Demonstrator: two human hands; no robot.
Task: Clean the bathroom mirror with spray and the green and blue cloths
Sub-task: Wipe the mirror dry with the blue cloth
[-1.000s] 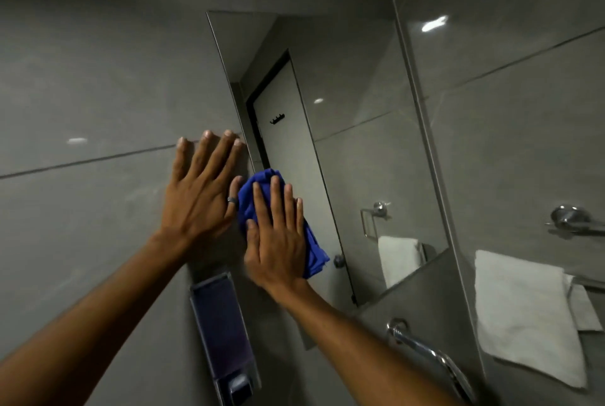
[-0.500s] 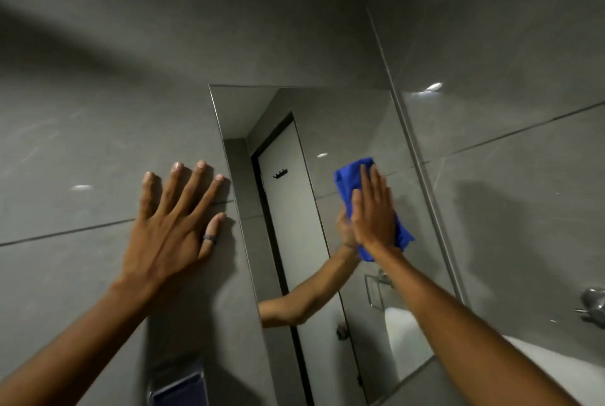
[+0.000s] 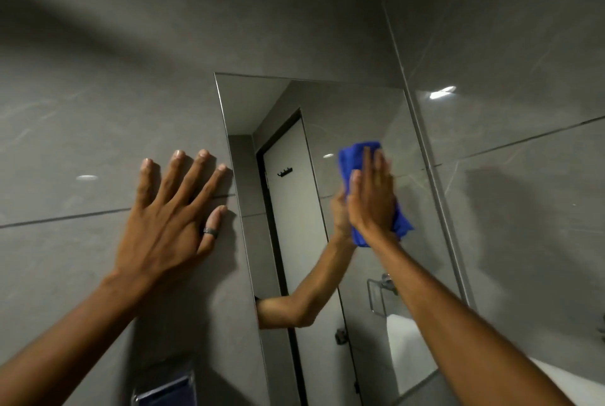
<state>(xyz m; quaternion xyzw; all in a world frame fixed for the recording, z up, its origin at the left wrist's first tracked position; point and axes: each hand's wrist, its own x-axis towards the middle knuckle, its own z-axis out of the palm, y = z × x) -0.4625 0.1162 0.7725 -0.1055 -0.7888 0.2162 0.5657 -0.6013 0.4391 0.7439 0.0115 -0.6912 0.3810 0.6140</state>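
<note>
A tall frameless mirror (image 3: 353, 111) hangs on the grey tiled wall beside the room's corner. My right hand (image 3: 371, 199) lies flat on a bunched blue cloth (image 3: 352, 155) and presses it against the right part of the glass, slightly blurred. Blue folds stick out above my fingers and below my palm (image 3: 401, 225). My left hand (image 3: 170, 219) is spread flat on the tiles just left of the mirror's edge, a dark ring on the thumb. No green cloth or spray bottle is in view.
A wall-mounted soap dispenser (image 3: 163, 391) sits low on the tiles under my left forearm. The mirror reflects a white door, a coat hook, a towel ring and a white towel (image 3: 402, 340). The side wall (image 3: 523, 209) meets the mirror's right edge.
My right hand carried the blue cloth from the mirror's lower left up to its right part. The view tilted upward. My left hand stayed flat on the tiles.
</note>
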